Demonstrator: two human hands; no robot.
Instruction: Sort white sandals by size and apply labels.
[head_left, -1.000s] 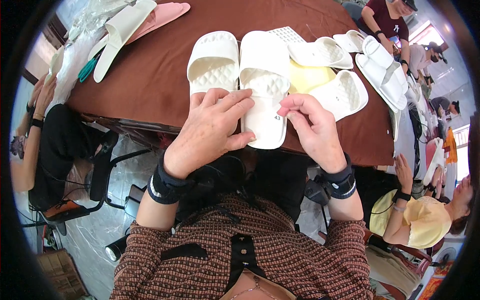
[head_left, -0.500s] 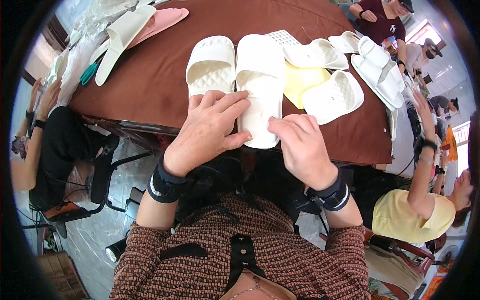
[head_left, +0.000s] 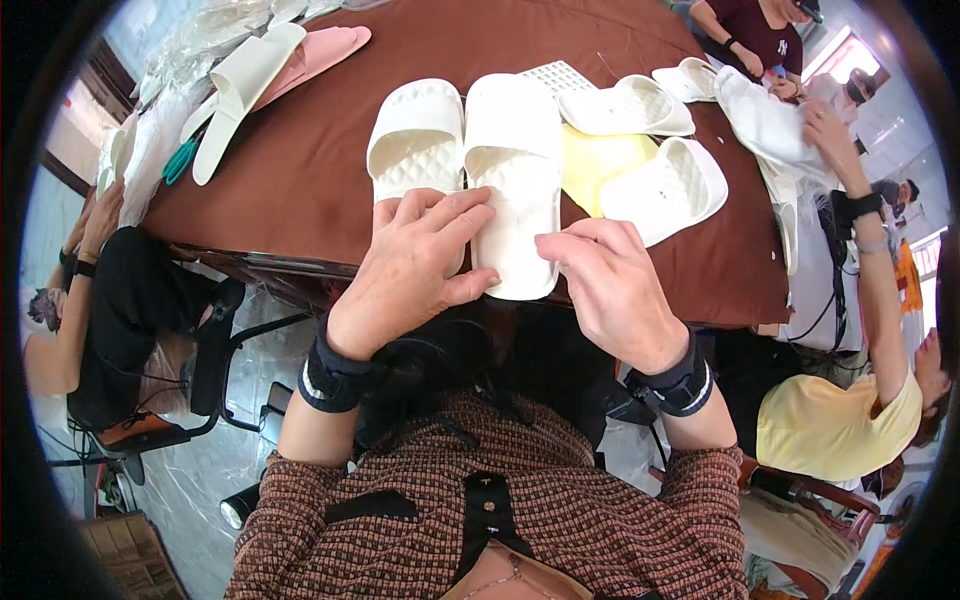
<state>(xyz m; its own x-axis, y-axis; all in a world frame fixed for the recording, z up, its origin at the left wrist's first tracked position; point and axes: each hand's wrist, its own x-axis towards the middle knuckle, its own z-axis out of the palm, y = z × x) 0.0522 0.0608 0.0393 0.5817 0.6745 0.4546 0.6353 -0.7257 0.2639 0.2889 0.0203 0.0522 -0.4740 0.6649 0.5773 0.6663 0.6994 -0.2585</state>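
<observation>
Two white slide slippers lie side by side at the table's near edge, toes pointing away from me. On the right slipper (head_left: 515,225) rests my left hand (head_left: 425,240). Its fingers stretch across the footbed from the left and its thumb touches the heel's edge; part of the left slipper (head_left: 413,135) is hidden beneath it. My right hand (head_left: 607,280) is closed in a pinch at the right slipper's right edge, near the heel. Whatever is between its thumb and forefinger is too small to make out.
A yellow piece (head_left: 605,165) lies under two more white slippers (head_left: 672,190) to the right, near a white perforated sheet (head_left: 556,77). Cream and pink slippers (head_left: 245,85) lie at the far left by a green cord (head_left: 180,158). Co-workers sit around the brown-covered table (head_left: 270,190).
My right hand's fingertips have shifted slightly on the slipper's edge; my left hand stays put. At the right, the co-worker in yellow now has a hand on a white bundle.
</observation>
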